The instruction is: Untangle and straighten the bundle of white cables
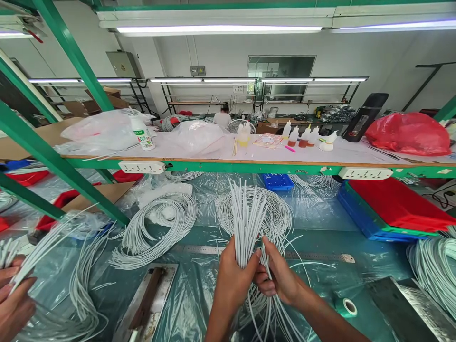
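My left hand (pixel 233 280) is closed around a bundle of cut white cable lengths (pixel 246 216) that fan upward above the fist. My right hand (pixel 280 278) grips the same bundle just to its right, fingers curled around the lower strands, which trail down towards me. A coil of white cable (pixel 281 213) lies on the plastic-covered bench (pixel 320 228) behind the bundle. A steel ruler (pixel 320 257) lies flat on the bench behind my hands.
Another person's hands (pixel 12 299) at the far left hold white cable. More cable coils (pixel 156 228) lie left and right. A green shelf (pixel 249 166) carries bottles, bags and power strips. Red and blue trays (pixel 392 209) sit right, a tape roll (pixel 350 307) near right.
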`<action>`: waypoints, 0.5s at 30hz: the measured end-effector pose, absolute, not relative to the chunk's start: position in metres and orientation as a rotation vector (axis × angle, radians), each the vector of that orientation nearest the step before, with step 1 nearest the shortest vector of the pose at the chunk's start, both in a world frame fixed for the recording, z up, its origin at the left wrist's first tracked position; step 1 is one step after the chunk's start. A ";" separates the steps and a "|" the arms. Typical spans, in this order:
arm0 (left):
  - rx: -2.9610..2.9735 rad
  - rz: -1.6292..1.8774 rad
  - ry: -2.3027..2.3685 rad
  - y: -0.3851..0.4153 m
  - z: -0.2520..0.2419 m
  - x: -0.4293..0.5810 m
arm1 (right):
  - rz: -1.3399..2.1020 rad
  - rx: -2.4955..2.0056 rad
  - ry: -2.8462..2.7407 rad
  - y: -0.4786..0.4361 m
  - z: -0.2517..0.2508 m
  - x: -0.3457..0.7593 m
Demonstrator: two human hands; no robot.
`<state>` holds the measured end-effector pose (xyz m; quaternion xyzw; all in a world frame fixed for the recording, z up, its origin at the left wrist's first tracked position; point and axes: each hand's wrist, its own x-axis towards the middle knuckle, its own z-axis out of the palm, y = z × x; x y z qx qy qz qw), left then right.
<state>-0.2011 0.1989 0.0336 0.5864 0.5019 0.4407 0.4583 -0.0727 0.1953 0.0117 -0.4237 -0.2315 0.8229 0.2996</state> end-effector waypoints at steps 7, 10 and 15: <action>1.554 1.035 1.193 0.188 0.029 -0.200 | 2.142 -1.070 -0.586 0.195 0.007 -0.070; 1.627 1.033 1.186 0.185 0.028 -0.198 | 2.132 -1.034 -0.544 0.194 0.007 -0.070; 1.576 1.016 1.214 0.184 0.027 -0.199 | 2.136 -0.991 -0.513 0.192 0.010 -0.071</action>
